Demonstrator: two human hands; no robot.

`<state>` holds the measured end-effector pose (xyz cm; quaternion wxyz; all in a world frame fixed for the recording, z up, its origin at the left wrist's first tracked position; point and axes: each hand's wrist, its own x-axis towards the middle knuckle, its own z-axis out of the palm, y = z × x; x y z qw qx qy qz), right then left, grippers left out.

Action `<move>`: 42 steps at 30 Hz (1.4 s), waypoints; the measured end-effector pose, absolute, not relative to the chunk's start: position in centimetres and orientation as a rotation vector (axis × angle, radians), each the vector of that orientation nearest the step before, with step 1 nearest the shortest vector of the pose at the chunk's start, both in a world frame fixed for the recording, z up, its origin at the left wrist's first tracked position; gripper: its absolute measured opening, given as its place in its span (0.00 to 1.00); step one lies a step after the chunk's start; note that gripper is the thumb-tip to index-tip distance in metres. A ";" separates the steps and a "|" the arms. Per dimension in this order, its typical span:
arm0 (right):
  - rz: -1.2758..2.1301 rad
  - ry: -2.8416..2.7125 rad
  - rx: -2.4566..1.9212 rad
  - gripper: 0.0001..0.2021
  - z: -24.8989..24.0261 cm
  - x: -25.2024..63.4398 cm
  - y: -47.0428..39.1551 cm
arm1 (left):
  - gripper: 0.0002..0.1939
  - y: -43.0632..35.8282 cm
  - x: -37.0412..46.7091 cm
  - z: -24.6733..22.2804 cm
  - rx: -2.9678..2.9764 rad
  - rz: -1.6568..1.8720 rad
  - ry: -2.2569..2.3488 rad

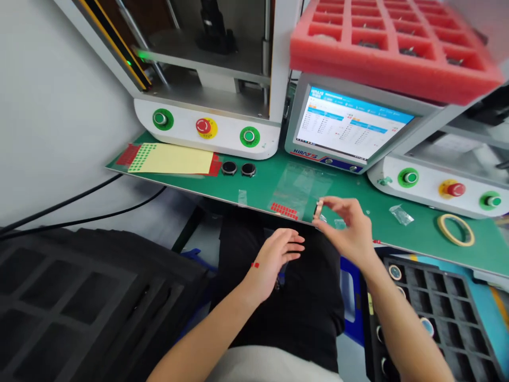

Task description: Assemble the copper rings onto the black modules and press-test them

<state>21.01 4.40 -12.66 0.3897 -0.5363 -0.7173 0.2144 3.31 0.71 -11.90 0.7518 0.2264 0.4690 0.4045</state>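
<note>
Between the thumb and fingers of my right hand is a watch case, held on edge just over the front of the green bench. My left hand hovers above my lap, its fingers apart and nothing in them; small red stickers cling near its wrist. Two dark round watch cases lie side by side on the bench. Near the bench edge a clear sheet carries rows of red stickers.
Behind the bench stand a machine with buttons and a monitor, with a red foam tray above it. A tape roll lies right. Black foam trays flank me: one at left, another at right holding several round parts.
</note>
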 end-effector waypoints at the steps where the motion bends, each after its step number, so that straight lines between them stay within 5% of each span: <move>1: 0.515 -1.895 -1.430 0.18 -12.8 21.8 6.4 | 0.19 1.1 3.1 -12.2 0.602 0.890 1.077; 8: 0.508 -2.142 -1.561 0.13 -14.0 22.4 13.5 | 0.32 1.5 1.3 -11.5 0.995 1.008 1.287; 14: 0.383 -2.046 -1.390 0.01 -10.2 17.2 4.6 | 0.28 1.4 0.5 -10.4 1.546 1.415 1.445; 20: 0.773 -1.648 -1.011 0.07 -8.2 11.8 -4.7 | 0.24 0.6 0.3 -9.0 1.857 1.630 1.422; 32: 0.606 -1.510 -0.946 0.15 -8.4 10.5 -5.7 | 0.19 0.3 -0.1 -8.9 2.263 1.890 1.494; 42: 0.755 -1.492 -0.977 0.09 -8.2 10.9 -5.6 | 0.19 -0.1 -0.2 -8.5 2.337 1.841 1.527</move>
